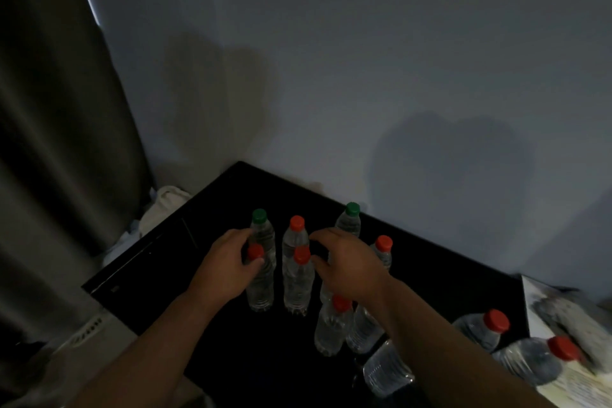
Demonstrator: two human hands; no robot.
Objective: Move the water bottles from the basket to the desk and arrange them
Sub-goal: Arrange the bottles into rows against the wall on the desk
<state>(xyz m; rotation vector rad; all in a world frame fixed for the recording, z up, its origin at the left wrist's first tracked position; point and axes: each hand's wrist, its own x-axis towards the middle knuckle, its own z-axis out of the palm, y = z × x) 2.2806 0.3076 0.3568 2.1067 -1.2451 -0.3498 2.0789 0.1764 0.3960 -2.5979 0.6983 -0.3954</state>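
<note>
Ten-plus clear plastic water bottles already on the black desk top, most upright in a loose cluster w/ red or green screw caps. The two red-capped bottles at far right sit by a pale printed sheet; upright or tipped, can't tell, blurred

Left hand wraps the front-left red-capped bottle at neck/shoulder, thumb just under the cap, fingers curled round the back, close to the green-capped bottle behind. Right hand hovers over the middle of the cluster, fingers spread and half curled, nothing in it afaict. Contact w/ bottles under the palm not visible

Handling, my read:
- they look full, so decent weight for the size
- tall + narrow, so they tip easily if nudged; they stand nearly touching, so one knock cld domino
- thin walls prob give under a squeeze; smooth, maybe slick
- best hold = ribbed waist or the stiff neck under the cap
- neck grip fine for sliding/short lifts, mid-body for carrying
- keep right hand clear of neighbours' caps when coming down

Stage looks like arranging, not fetching. Pale slotted thing lower left cld be the basket, too dark to say
</note>
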